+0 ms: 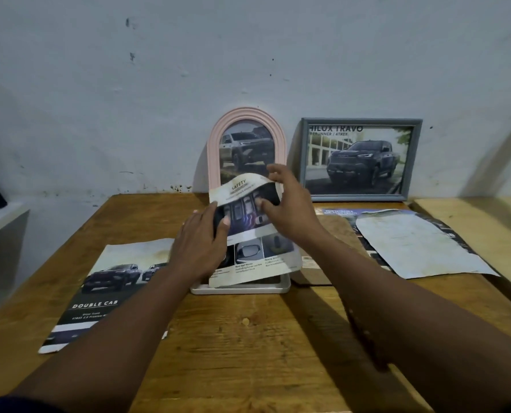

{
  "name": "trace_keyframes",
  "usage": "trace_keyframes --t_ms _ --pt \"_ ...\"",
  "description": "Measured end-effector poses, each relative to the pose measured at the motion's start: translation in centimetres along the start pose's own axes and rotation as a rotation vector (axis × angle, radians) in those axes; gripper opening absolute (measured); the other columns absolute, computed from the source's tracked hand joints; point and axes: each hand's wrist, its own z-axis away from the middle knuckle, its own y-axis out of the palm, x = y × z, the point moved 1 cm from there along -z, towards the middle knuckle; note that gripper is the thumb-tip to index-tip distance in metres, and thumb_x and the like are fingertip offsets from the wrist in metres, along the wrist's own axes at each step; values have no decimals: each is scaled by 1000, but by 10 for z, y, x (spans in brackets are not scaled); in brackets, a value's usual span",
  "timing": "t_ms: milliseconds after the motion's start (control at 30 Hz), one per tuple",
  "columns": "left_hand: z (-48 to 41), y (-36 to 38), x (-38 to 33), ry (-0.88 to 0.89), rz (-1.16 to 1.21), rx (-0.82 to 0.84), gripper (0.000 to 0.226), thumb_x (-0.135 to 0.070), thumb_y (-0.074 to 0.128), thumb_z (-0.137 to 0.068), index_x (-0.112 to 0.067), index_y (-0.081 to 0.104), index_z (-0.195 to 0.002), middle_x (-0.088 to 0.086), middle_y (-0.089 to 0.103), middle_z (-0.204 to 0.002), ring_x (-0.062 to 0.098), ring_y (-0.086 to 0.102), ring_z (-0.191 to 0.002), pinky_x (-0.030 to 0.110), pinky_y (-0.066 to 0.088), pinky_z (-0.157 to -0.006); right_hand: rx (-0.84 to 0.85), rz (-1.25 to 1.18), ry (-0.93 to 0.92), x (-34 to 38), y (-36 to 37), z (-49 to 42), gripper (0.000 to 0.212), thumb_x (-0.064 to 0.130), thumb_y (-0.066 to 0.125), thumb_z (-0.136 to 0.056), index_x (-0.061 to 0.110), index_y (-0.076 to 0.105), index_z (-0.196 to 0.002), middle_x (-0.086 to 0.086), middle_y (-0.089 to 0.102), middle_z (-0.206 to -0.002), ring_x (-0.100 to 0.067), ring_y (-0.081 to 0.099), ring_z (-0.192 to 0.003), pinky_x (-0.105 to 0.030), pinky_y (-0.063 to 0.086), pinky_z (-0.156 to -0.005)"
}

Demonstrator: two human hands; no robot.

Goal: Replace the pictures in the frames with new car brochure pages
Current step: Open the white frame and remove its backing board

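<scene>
A brochure page headed SAFETY (257, 251) lies over a white frame (284, 286) flat on the wooden table (248, 338). My left hand (199, 245) presses on the page's left side. My right hand (290, 201) grips the page's top edge and curls it toward me. Behind, a pink arched frame (215, 144) with a pickup picture leans on the wall. A grey rectangular frame (413, 162) with a dark pickup picture stands to its right.
A DOUBLE CAB brochure page (99, 296) lies at the left of the table. At the right lie a brown backing board (334, 231), a torn pale sheet (418, 245) and more brochure pages under it. A second, lighter table (480, 222) adjoins on the right.
</scene>
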Motion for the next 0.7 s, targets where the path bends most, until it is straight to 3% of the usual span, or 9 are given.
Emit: trace_keyframes --t_ms 67,133,200,267,367,467,533,700 --pt "-4 2 -20 50 93 22 59 -55 39 -102 -34 26 -156 -1 44 -154 24 44 -137 51 44 -107 -5 -106 80 -1 -25 -7 70 8 72 -86 28 39 -144 4 50 -142 -11 55 -114 -12 49 -64" --pt "-7 10 -45 86 210 54 59 -50 53 -100 -41 29 -153 -6 46 -151 19 48 -132 49 49 -102 -17 -147 128 -10 -58 -13 74 7 75 -83 25 38 -145 6 51 -140 -11 58 -110 -11 52 -65" --pt "-11 25 -73 125 270 61 62 -46 62 -95 -43 34 -150 -8 50 -147 17 51 -129 46 51 -101 -54 -80 153 -26 -95 -15 76 11 81 -79 24 41 -143 2 52 -142 -17 57 -119 -30 57 -85" --pt "-14 44 -103 166 248 99 63 -43 66 -93 -36 39 -150 -6 51 -147 18 50 -131 41 47 -103 -88 46 182 -44 -131 -12 71 13 82 -78 22 45 -138 0 54 -140 -17 55 -119 -41 54 -95" --pt "-13 73 -151 303 168 182 60 -40 68 -93 -22 48 -147 0 53 -144 20 49 -130 31 40 -100 -102 250 220 -72 -180 -3 54 13 80 -81 18 55 -129 -2 59 -130 -16 58 -105 -29 56 -77" --pt "-13 106 -190 397 152 234 56 -41 68 -91 -21 55 -142 0 55 -143 20 49 -129 29 39 -97 -63 393 281 -102 -221 4 39 11 79 -81 17 64 -116 -3 64 -117 -14 61 -89 -15 44 -59" --pt "-17 130 -208 415 100 284 56 -49 64 -90 -24 56 -140 -3 54 -142 19 48 -129 32 41 -101 -25 467 306 -122 -242 3 35 10 80 -80 18 67 -112 -2 67 -115 -12 61 -82 -14 42 -57" --pt "-21 166 -224 431 -245 456 57 -64 52 -92 -25 59 -133 5 52 -140 29 42 -132 46 39 -105 171 588 390 -165 -263 1 33 22 81 -79 31 63 -106 0 66 -120 -13 62 -90 -21 46 -69"
